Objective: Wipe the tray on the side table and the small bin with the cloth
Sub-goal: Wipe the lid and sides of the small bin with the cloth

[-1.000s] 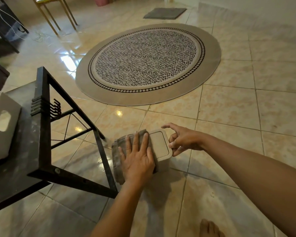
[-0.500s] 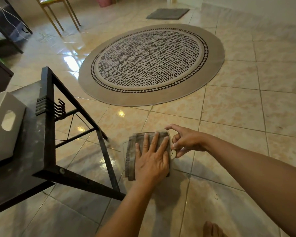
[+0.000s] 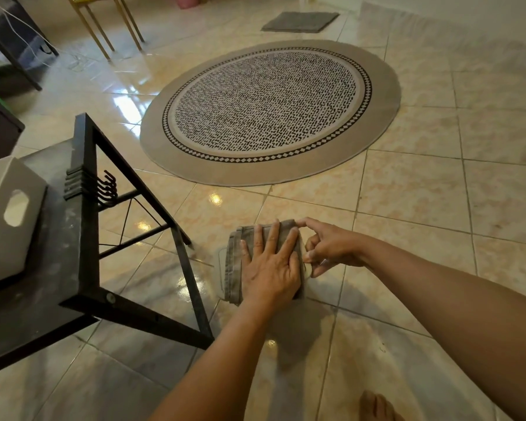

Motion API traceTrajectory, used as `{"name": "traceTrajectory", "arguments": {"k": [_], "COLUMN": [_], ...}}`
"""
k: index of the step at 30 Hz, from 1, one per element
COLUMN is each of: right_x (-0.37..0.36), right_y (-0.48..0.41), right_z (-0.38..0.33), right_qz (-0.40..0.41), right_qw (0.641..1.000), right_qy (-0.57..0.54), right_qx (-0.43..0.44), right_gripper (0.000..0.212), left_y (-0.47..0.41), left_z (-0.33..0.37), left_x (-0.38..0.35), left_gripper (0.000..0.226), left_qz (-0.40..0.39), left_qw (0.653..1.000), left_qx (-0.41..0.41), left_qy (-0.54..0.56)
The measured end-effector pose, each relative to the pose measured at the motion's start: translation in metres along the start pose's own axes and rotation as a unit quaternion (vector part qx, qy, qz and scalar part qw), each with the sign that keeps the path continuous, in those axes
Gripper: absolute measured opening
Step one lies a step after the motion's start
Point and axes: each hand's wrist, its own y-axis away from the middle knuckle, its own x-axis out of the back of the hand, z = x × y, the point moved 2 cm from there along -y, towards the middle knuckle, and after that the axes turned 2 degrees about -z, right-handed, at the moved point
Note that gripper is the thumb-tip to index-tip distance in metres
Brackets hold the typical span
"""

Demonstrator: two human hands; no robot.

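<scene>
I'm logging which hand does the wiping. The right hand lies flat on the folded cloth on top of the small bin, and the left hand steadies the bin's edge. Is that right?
The hands are swapped. In the head view the left hand lies flat on the folded cloth on top of the small bin, and the right hand steadies the bin's edge.

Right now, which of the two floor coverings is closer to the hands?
The big round patterned rug; it lies just past the hands and the cloth. The small plain grey mat is rectangular and much farther back.
</scene>
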Motion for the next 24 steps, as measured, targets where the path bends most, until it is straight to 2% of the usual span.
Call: {"name": "traceTrajectory", "arguments": {"k": [2,3,6,8,11,14,17,21,24], "right_x": [0.0,0.0,-0.002,-0.001,-0.001,-0.002,-0.001,-0.002,-0.004], "right_y": [0.002,0.002,0.0,0.0,0.0,-0.002,-0.002,-0.002,-0.002], "right_z": [0.001,0.001,-0.001,-0.001,-0.001,0.001,0.002,0.001,0.001], "right_qz": [0.005,0.008,0.012,0.01,0.009,0.011,0.006,0.005,0.011], "right_qw": [1.0,1.0,1.0,1.0,1.0,1.0,1.0,1.0,1.0], "right_qy": [-0.006,-0.006,0.004,0.006,0.009,0.006,0.007,0.006,0.002], "right_qx": [0.0,0.0,0.0,-0.002,0.002,0.002,0.006,0.012,0.015], "right_gripper": [0.079,0.079,0.076,0.075,0.075,0.075,0.074,0.076,0.076], "left_y": [0.001,0.0,0.003,0.014,0.024,0.019,0.025,0.012,-0.001], "left_z": [0.0,-0.007,-0.029,-0.025,-0.005,-0.014,-0.024,-0.003,-0.013], "left_x": [-0.003,-0.002,0.004,0.001,-0.003,0.004,0.005,0.0,0.006], "left_gripper": [0.057,0.057,0.057,0.059,0.06,0.059,0.059,0.059,0.059], "left_qz": [0.0,0.002,0.005,0.004,-0.006,-0.027,-0.006,0.014,0.009], "left_qw": [0.999,1.0,0.995,0.991,0.997,0.998,1.0,1.0,0.998], "left_qx": [-0.031,-0.018,0.103,0.134,0.071,0.022,0.026,-0.007,0.064], "left_qy": [-0.024,-0.025,0.004,0.012,0.02,0.056,0.013,-0.016,-0.006]}}
